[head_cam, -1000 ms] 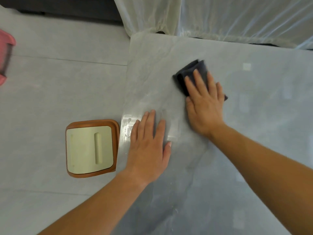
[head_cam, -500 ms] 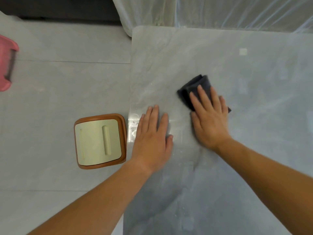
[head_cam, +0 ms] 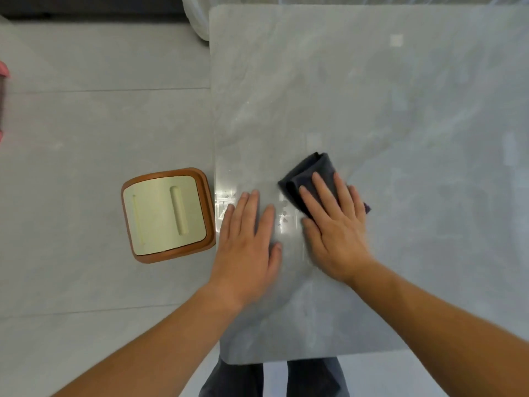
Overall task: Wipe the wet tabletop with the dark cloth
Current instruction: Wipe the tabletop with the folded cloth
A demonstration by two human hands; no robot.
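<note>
Head view. The grey marble-patterned tabletop (head_cam: 386, 104) filled the right and centre of the frame, with its left edge, near edge and near-left corner all visible.

The dark cloth (head_cam: 310, 171) lay folded and bunched on the left half of the tabletop, nearer the left edge than the right and about midway between the far and near edges. The right hand (head_cam: 336, 227) lay palm-down on top of it. Its fingers (head_cam: 322, 187) were straight and a little spread, pressing the cloth flat to the surface rather than curling round it. The far end of the cloth stuck out past the fingertips, and a small corner showed at the hand's right side.

The left hand (head_cam: 247, 245) rested flat on the bare tabletop just inside the left edge, fingers straight and slightly apart, holding nothing. The hands were close but apart.

Water droplets (head_cam: 284, 214) and glossy wet streaks sat between the two hands. More wet sheen (head_cam: 224, 200) lay at the left edge by the left fingertips.

Off the table, on the pale tiled floor (head_cam: 86, 124), a brown-rimmed box with a cream lid (head_cam: 167, 214) stood just beside the left edge. A pink object (head_cam: 3, 71) was cut off at the frame's left border. Dark trouser legs (head_cam: 234, 379) showed below the near edge.
</note>
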